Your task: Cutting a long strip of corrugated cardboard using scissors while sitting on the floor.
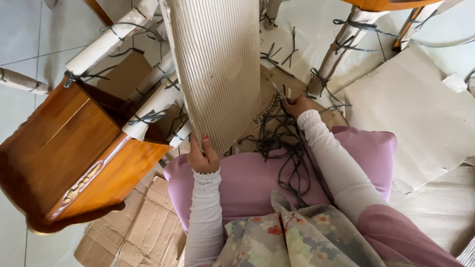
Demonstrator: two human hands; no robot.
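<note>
Gripping ribbed corrugated cardboard sheet (pixel 217 64), left hand (pixel 203 157) is closed; right hand (pixel 298 105) pinches thin black straps (pixel 287 143)

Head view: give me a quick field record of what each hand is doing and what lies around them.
left hand: grips the lower edge of a tall ribbed sheet of corrugated cardboard, held upright
right hand: reaches into a tangle of dark plastic strapping strips
lap: pink cushion under the strips
left side: overturned glossy brown wooden chair, legs wrapped in pale paper tied with dark straps
floor: flat brown cardboard pieces; a pale sheet at right
</note>
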